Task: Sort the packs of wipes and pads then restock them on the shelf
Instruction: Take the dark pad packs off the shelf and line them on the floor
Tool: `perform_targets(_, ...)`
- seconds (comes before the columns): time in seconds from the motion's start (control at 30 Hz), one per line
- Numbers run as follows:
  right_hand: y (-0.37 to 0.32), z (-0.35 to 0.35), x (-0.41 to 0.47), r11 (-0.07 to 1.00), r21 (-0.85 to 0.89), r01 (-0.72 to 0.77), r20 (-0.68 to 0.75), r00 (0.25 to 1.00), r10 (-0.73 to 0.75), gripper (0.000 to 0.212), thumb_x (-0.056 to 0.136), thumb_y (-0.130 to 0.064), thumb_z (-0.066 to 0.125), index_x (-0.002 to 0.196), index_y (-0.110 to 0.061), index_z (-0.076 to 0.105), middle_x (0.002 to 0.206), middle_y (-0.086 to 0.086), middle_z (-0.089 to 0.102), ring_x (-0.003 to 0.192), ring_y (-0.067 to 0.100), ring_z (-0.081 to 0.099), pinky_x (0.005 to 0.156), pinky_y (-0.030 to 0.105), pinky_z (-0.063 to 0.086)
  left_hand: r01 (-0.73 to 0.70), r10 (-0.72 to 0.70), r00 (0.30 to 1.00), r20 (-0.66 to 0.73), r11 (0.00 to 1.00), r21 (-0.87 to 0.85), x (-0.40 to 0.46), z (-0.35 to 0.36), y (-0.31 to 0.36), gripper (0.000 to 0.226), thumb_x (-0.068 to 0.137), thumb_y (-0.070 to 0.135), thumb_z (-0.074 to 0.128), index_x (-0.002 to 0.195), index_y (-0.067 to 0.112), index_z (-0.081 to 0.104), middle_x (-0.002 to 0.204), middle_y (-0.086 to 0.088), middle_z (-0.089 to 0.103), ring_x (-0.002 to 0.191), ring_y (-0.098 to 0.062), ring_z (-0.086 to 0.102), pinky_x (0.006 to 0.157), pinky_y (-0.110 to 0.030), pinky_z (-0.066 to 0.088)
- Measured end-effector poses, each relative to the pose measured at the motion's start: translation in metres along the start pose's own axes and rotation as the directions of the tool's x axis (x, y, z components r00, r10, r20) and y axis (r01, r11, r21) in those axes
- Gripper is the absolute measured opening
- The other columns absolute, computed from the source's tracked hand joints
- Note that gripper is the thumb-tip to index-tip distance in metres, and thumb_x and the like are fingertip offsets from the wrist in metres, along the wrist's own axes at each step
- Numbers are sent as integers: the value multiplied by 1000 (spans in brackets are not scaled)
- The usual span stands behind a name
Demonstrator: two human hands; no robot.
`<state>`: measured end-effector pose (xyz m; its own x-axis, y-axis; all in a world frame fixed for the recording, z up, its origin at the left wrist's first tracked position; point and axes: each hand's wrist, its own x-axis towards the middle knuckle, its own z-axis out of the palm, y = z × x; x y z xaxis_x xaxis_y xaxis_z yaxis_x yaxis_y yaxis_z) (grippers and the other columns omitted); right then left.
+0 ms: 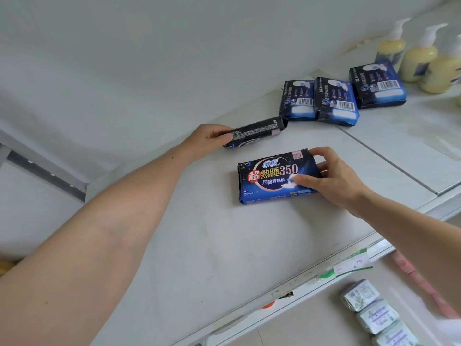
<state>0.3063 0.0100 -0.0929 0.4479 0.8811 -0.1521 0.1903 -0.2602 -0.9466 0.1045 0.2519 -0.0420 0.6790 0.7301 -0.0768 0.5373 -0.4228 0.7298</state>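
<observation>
- Both hands are busy on the white shelf, each with its own dark blue pad pack.
- The right hand grips the flat pack by its 3 o'clock end, thumb on the printed front and fingers curled over the top edge. It lies face up near the middle of the shelf, label readable, so my guess is it's being squared up to face outward.
- The left hand is clamped around the second pack up at 11 o'clock from the flat one. It's turned on edge, so only the thin side with the fine print shows. It looks like it's being carried toward the row behind.
- That row, three matching packs, sits at about 1 o'clock, leaning against the back wall with the barcode sides out, touching or nearly so. Seems like that's the pad section being built up.
- The packs are soft glossy plastic film, pillowy rectangles with crimped ends, a bit squishy where fingers press.
- Further right at 2 o'clock are pump bottles of pale yellow liquid.
- Down at 5 o'clock, on the shelf below, pale greenish wrapped packs are lined up. They could be the wipes, but they're too blurry to say.
- The shelf surface is smooth painted metal, scuffed in places, with price tags along the front lip.
</observation>
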Motion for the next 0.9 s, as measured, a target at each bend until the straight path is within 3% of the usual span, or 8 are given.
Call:
perform_targets(0.07, -1, 0, 0, 1000, -3, -9, 2, 1000, 9, 59, 75, -34, 81, 122, -37, 44, 98, -2, 64, 83, 12, 65, 67, 23, 50, 103, -103, 995, -8, 995, -16, -3, -7, 3, 26, 97, 33, 54, 113, 18, 68, 106, 3, 67, 91, -1, 56, 81, -14, 43)
perform_targets(0.17, -3, 1, 0, 1000, -22, -22, 5, 1000, 22, 60, 75, -38, 80, 123, -37, 43, 99, -3, 64, 84, 12, 65, 66, 24, 51, 193, -194, 981, -12, 979, -72, -3, -10, -2, 31, 98, 46, 47, 105, 22, 67, 107, 1, 68, 102, -11, 57, 89, -25, 46)
perform_targets(0.27, -3, 1, 1, 1000, -20, -19, 2, 1000, 19, 61, 74, -38, 80, 122, -37, 43, 98, -2, 64, 83, 12, 64, 68, 25, 50, 189, -205, 977, -56, 959, -210, -5, -3, -3, 40, 99, 48, 40, 113, 18, 62, 109, -3, 70, 101, -18, 64, 94, -36, 52)
perform_targets(0.4, -3, 0, 2, 999, -34, -22, 3, 1000, 22, 61, 75, -39, 80, 123, -36, 43, 97, -4, 63, 82, 9, 64, 66, 23, 49, 151, -188, 976, -110, 948, -282, -11, 5, 0, 42, 99, 52, 33, 120, 25, 58, 112, -2, 69, 103, -18, 65, 91, -38, 54)
perform_targets(0.5, -4, 0, 1, 999, -39, -28, 9, 1000, 29, 62, 75, -41, 80, 124, -36, 43, 96, -5, 64, 81, 9, 64, 64, 22, 49, 84, -139, 977, -160, 948, -307, -15, 12, -4, 33, 94, 43, 55, 122, 26, 58, 112, 0, 67, 102, -16, 64, 92, -40, 54)
perform_targets(0.6, -4, 0, 3, 999, -38, -32, 13, 999, 33, 62, 75, -41, 80, 124, -36, 43, 96, -5, 64, 81, 9, 64, 64, 22, 49, 46, -106, 979, -173, 947, -319, -18, 17, -9, 53, 76, 18, 81, 122, 26, 58, 117, -2, 65, 104, -17, 64, 90, -33, 55)
perform_targets(0.67, -5, 0, 3, 999, -37, -32, 15, 999, 33, 61, 75, -40, 79, 125, -35, 43, 94, -6, 63, 80, 9, 64, 64, 23, 49, 46, -108, 975, -195, 952, -301, -18, 20, -10, 60, 72, 9, 83, 123, 24, 56, 119, -4, 64, 106, -19, 64, 89, -32, 55)
perform_targets(0.9, -5, 1, 2, 997, 58, -50, 24, 999, 49, 62, 77, -30, 80, 127, -29, 43, 91, -6, 63, 76, 9, 65, 60, 19, 50, 65, -190, 931, -311, 926, -371, -26, 30, -2, 42, 80, 9, 76, 113, 20, 52, 101, 3, 63, 91, -12, 61, 81, -40, 58)
